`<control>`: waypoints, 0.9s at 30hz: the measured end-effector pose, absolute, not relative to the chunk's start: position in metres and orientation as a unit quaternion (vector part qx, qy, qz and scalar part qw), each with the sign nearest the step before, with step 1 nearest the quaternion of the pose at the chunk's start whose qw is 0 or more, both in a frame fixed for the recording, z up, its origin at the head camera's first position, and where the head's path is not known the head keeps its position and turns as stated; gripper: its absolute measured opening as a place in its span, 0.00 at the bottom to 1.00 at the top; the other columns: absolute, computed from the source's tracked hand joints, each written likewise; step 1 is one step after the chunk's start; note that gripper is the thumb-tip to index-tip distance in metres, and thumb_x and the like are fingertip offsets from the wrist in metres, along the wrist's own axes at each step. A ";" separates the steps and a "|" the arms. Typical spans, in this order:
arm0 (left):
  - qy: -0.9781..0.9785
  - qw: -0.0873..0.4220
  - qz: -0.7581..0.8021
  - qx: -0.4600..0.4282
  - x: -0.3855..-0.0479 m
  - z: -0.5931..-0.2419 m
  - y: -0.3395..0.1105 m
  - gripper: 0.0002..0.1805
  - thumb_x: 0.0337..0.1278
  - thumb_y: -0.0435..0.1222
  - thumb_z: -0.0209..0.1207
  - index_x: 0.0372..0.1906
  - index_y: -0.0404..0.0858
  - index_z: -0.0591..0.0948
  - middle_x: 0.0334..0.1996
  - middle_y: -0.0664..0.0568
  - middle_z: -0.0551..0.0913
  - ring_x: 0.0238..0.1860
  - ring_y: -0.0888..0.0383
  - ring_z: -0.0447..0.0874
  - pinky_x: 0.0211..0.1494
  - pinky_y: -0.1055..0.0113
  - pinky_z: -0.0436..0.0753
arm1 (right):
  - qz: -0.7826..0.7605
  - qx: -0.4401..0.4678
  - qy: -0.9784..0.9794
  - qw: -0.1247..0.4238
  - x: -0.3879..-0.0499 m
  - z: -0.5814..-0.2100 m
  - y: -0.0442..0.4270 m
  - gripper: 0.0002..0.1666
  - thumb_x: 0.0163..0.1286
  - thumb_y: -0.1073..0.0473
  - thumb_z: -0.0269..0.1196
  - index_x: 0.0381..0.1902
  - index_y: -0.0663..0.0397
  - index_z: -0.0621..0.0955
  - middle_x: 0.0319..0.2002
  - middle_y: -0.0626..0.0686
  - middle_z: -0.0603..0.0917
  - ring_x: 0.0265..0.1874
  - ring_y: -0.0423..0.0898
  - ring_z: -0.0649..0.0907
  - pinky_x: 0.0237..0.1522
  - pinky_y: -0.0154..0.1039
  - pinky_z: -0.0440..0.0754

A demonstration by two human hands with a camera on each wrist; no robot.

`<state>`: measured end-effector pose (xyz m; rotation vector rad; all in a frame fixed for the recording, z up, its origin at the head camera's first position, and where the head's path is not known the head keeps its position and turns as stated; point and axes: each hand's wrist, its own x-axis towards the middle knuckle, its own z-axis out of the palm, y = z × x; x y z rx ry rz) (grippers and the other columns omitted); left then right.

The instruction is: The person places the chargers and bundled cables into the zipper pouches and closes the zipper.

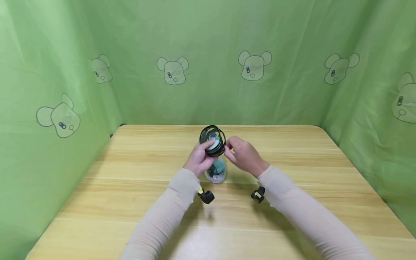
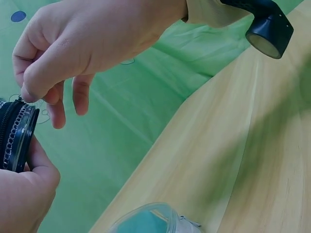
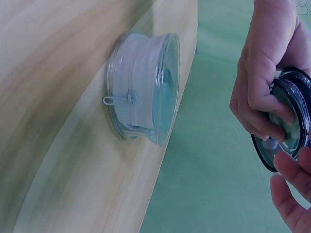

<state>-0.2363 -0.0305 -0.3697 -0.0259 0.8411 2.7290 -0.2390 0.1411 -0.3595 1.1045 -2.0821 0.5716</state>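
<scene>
My left hand [image 1: 198,160] holds up a round, clear zip pouch with black trim [image 1: 217,151], thumb across its transparent face. Something pale green and a small blue piece show through that face. At the pouch's right edge, the thumb and index finger of my right hand [image 1: 244,155] pinch at the zipper [image 2: 18,116]; the pull itself is hidden by the fingertips. Below the hands, a second round pouch, clear with white trim [image 3: 138,87], rests on the table with pale green inside. Its white zipper pull [image 3: 114,100] hangs out at the side.
The wooden table [image 1: 146,209] reaches back to green curtains [image 1: 211,101] printed with bear heads, which enclose the back and both sides. A black wrist camera [image 1: 206,196] is worn on the left forearm, another [image 1: 258,195] on the right.
</scene>
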 end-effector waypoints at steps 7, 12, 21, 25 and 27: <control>0.291 0.154 0.944 -0.012 -0.235 -0.371 -0.031 0.28 0.68 0.25 0.47 0.71 0.41 0.62 0.60 0.37 0.71 0.54 0.47 0.77 0.54 0.57 0.81 | 0.226 0.410 -0.814 0.345 -0.239 -0.358 0.144 0.04 0.58 0.70 0.60 0.28 0.61 0.74 0.24 0.54 0.77 0.19 0.44 0.74 0.19 0.35 0.77; 0.248 0.146 0.957 -0.039 -0.236 -0.372 -0.031 0.29 0.68 0.28 0.50 0.69 0.51 0.59 0.65 0.40 0.66 0.62 0.43 0.70 0.62 0.51 0.74 | 0.226 0.401 -0.817 0.347 -0.237 -0.356 0.146 0.03 0.59 0.69 0.60 0.28 0.61 0.74 0.24 0.54 0.77 0.19 0.45 0.74 0.19 0.36 0.77; 0.185 0.136 0.973 -0.018 -0.236 -0.371 -0.030 0.36 0.59 0.20 0.41 0.71 0.45 0.55 0.70 0.37 0.57 0.69 0.43 0.62 0.68 0.54 0.67 | 0.232 0.396 -0.815 0.354 -0.236 -0.355 0.143 0.04 0.59 0.69 0.61 0.28 0.61 0.75 0.24 0.53 0.77 0.19 0.44 0.74 0.18 0.36 0.77; 0.173 0.153 0.973 -0.018 -0.237 -0.372 -0.028 0.29 0.67 0.25 0.44 0.71 0.29 0.55 0.67 0.34 0.59 0.69 0.46 0.61 0.64 0.63 0.72 | 0.234 0.398 -0.811 0.359 -0.236 -0.357 0.141 0.05 0.58 0.70 0.62 0.27 0.61 0.75 0.24 0.54 0.77 0.18 0.44 0.74 0.17 0.36 0.77; 0.167 0.154 0.974 -0.019 -0.238 -0.372 -0.026 0.28 0.71 0.29 0.45 0.71 0.27 0.54 0.68 0.34 0.60 0.69 0.47 0.61 0.64 0.65 0.72 | 0.234 0.398 -0.811 0.358 -0.236 -0.358 0.140 0.05 0.58 0.70 0.63 0.28 0.61 0.75 0.24 0.54 0.78 0.19 0.45 0.75 0.18 0.36 0.77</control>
